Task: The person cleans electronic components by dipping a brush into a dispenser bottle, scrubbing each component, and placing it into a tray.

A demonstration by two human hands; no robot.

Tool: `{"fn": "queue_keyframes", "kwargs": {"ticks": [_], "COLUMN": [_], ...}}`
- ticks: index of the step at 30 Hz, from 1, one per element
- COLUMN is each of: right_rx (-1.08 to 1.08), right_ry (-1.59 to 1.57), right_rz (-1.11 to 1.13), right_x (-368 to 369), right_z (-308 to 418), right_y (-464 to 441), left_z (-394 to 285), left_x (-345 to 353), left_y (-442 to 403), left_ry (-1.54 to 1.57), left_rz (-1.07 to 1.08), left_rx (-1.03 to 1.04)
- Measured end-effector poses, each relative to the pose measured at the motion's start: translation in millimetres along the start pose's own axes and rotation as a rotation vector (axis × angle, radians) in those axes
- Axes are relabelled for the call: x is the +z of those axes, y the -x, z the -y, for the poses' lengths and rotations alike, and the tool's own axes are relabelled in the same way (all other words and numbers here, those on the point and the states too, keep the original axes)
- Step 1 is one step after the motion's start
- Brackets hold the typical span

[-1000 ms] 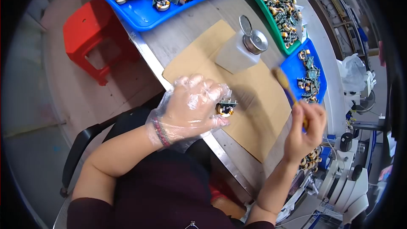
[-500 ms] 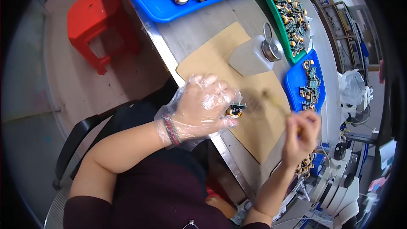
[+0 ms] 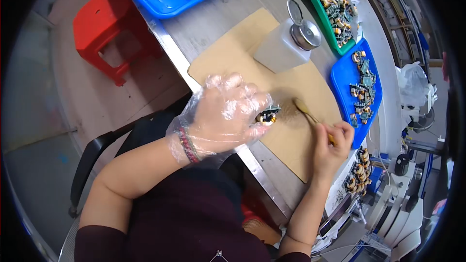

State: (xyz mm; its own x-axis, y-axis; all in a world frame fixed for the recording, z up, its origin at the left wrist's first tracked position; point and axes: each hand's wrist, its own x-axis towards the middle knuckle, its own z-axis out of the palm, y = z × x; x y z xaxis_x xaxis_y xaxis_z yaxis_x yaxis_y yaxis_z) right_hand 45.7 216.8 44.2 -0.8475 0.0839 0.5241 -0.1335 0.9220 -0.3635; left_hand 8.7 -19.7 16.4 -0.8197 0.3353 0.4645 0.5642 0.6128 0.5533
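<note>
My left hand [image 3: 225, 111], in a clear plastic glove, grips a small circuit board with a coil [image 3: 267, 115] between thumb and fingers, over the near edge of a brown paper sheet [image 3: 301, 140]. My bare right hand [image 3: 333, 146] is closed round the handle of a yellowish brush [image 3: 310, 115]. The brush's head is right of the board, apart from it, over a dark smudged patch of the paper. Behind both hands stands a whitish bottle [image 3: 281, 48] with a metal top [image 3: 306, 35], its lid raised.
Circuit boards fill a blue tray [image 3: 167, 6] at the upper left and a green tray [image 3: 345, 48] at the upper right. A smaller blue tray [image 3: 340, 73] holds more boards. A red stool [image 3: 104, 26] stands left of the table's metal edge [image 3: 170, 48].
The brush has swung from raised at the right down and left towards the board, and my right hand has lowered. My left hand keeps its grip on the board. The camera view has shifted slightly.
</note>
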Motion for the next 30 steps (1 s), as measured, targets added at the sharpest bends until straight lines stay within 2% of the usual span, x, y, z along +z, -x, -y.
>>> {"fn": "queue_keyframes", "kwargs": {"ticks": [1,3,5,7,8,9,10,11,12,13,14,15,17,18,19,20,21,22,23,25,27,28,29,30], "right_rx": [0.208,-0.031,-0.192,0.062,0.058,0.069,-0.011,-0.14,-0.023,-0.12,0.007,-0.032,0.017,-0.123,-0.157,-0.013,-0.151,-0.01,0.097,0.006,-0.181,-0.093,-0.118,0.02], "right_ry": [-0.142,-0.174,-0.119,-0.017,-0.068,-0.185,-0.335,-0.222,-0.244,-0.207,-0.137,-0.023,-0.097,-0.126,-0.16,-0.22,-0.108,0.041,-0.029,-0.123,-0.207,-0.239,-0.182,-0.056], "right_rz": [-0.001,-0.039,0.059,0.1,0.007,-0.037,-0.053,0.039,0.138,0.14,0.074,-0.01,-0.098,-0.067,0.044,0.157,0.113,0.033,-0.03,-0.106,0.095,0.164,0.138,0.054], "right_x": [-3,-2,11,3,2,-7,-1,2,11,14,4,-5,-15,-12,-1,10,8,-2,-7,-12,3,14,12,4], "right_z": [-3,19,32,12,-9,2,13,28,29,9,1,-15,1,15,31,26,4,-1,-23,-3,33,21,5,-2], "right_y": [-1,6,9,0,2,6,8,5,7,3,1,-3,-2,1,4,10,2,-5,-5,-3,2,6,-3,-11], "left_z": [1,2,2,3,3,3,3,3,2,2,3,4,7,6,5,3,3,4,6,6,4,4,4,4], "left_x": [0,2,1,0,-1,1,2,1,1,0,0,1,5,4,3,1,2,3,3,1,3,2,1,0], "left_y": [1,1,1,1,1,2,3,3,2,1,1,1,2,2,3,1,1,2,2,0,4,7,5,1], "left_ry": [-0.016,-0.008,0.01,0.005,-0.012,0.029,0.031,0.035,0.002,0.008,0.01,0.006,-0.002,0.009,0.024,0.037,0.038,0.039,0.032,0.039,0.03,0.032,0.024,0.012], "left_rz": [-0.009,-0.038,-0.004,0.02,0.024,-0.005,-0.028,-0.043,-0.004,0.0,0.004,-0.001,-0.067,-0.056,-0.037,0.007,0.01,-0.005,-0.014,-0.042,-0.073,-0.055,-0.004,0.027], "left_rx": [-0.001,0.001,-0.013,0.01,0.01,0.0,-0.008,-0.009,-0.026,-0.01,-0.004,-0.009,-0.004,-0.009,-0.009,-0.024,-0.024,-0.029,-0.009,-0.012,0.006,0.013,0.0,-0.017]}}
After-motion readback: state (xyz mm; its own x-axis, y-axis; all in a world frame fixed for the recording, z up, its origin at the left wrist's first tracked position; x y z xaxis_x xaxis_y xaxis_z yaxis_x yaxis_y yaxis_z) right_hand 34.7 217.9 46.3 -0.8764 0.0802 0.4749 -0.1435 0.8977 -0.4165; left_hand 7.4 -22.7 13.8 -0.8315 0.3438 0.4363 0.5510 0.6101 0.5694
